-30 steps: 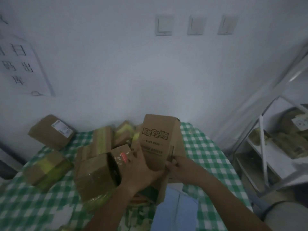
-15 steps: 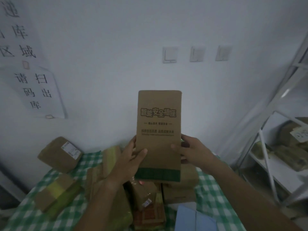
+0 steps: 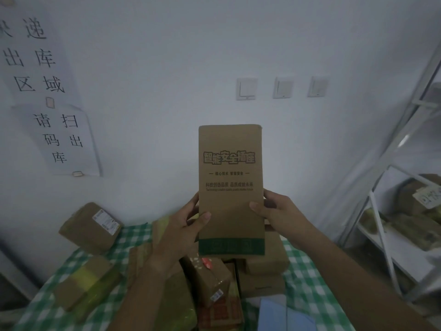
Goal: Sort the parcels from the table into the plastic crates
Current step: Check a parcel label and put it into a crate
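I hold a tall brown cardboard parcel (image 3: 231,177) with printed characters and a green band at its bottom upright in front of me, above the table. My left hand (image 3: 181,232) grips its lower left edge, thumb on the front face. My right hand (image 3: 279,216) grips its lower right edge the same way. Below it several brown parcels lie piled on the green checked tablecloth (image 3: 307,283). No plastic crate is in view.
A labelled parcel (image 3: 91,226) leans against the white wall at the back left. A parcel with yellow tape (image 3: 86,285) lies at the left. A white metal shelf (image 3: 401,237) with more parcels stands at the right. A blue flat item (image 3: 279,314) lies at the table's front.
Both hands have lifted the tall parcel from the pile to an upright position in front of the wall. The view has tilted upward.
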